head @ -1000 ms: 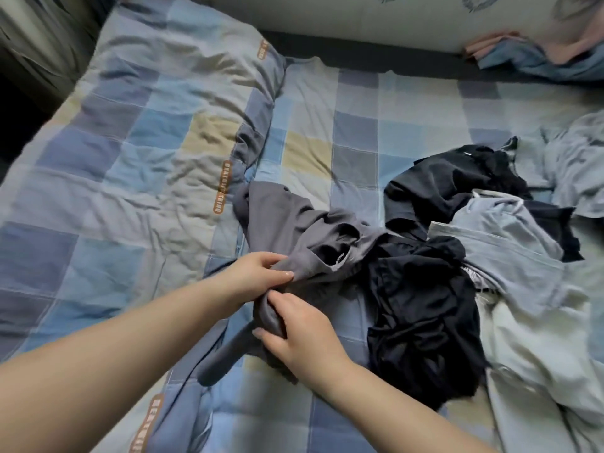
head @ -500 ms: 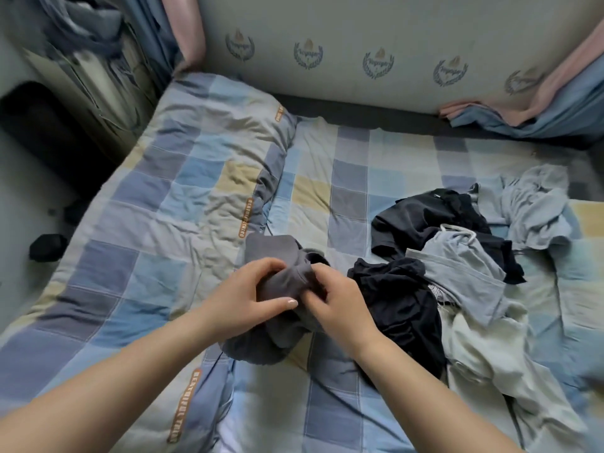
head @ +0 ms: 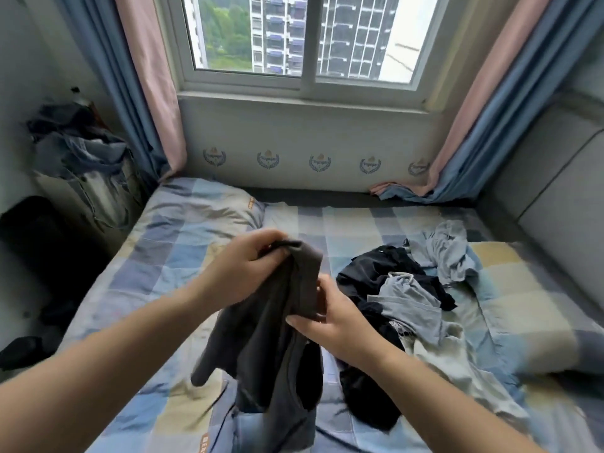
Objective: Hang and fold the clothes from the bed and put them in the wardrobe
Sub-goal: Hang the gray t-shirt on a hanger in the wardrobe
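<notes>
I have the dark grey garment (head: pixel 277 325) lifted off the bed (head: pixel 157 279), hanging in the middle of the frame with its lower part trailing down toward the bottom edge. My left hand (head: pixel 243 268) grips its top edge just above centre, fingers curled over the fabric and bunching it. My right hand (head: pixel 330 322) sits lower and just right of centre, thumb and fingers pinching a fold at the garment's side. The rest of the clothes lie in a heap right of centre on the checked bedding: a black garment (head: pixel 376 276), light grey shorts (head: pixel 408 299) with a drawstring on top of it, a pale blue-grey top (head: pixel 451 253) further up, and a pale cream piece (head: pixel 457 371) spreading toward the lower right. At the upper left, more clothes (head: pixel 78 142) are piled beside the blue and pink curtain (head: pixel 143 86). The window (head: pixel 304 37) fills the top centre.
</notes>
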`<action>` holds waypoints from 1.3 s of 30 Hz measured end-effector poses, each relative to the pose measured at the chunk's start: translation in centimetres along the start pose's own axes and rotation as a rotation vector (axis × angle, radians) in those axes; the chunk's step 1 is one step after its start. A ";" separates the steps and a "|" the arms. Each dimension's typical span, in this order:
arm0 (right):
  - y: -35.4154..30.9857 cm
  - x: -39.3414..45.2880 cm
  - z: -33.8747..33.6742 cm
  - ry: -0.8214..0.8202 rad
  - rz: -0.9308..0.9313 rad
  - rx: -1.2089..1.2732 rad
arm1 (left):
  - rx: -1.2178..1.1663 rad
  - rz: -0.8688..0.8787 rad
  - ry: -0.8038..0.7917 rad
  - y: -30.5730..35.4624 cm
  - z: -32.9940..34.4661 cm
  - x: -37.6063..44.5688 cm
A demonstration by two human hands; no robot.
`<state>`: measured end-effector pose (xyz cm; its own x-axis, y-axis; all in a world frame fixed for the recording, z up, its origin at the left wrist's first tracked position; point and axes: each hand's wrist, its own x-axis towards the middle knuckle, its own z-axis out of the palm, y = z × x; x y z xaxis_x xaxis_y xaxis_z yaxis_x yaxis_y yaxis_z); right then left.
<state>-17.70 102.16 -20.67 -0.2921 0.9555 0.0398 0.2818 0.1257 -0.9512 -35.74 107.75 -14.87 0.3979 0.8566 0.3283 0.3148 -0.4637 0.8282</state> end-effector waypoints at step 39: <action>-30.6 -67.2 0.9 1.282 0.657 -1.034 | 0.027 1.106 -0.693 38.7 20.2 -15.5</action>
<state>-7.51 33.88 5.50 0.7834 0.4379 0.4410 0.6021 -0.7105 -0.3642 -12.31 71.96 2.86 0.8119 -0.2690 0.5182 -0.4491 -0.8548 0.2600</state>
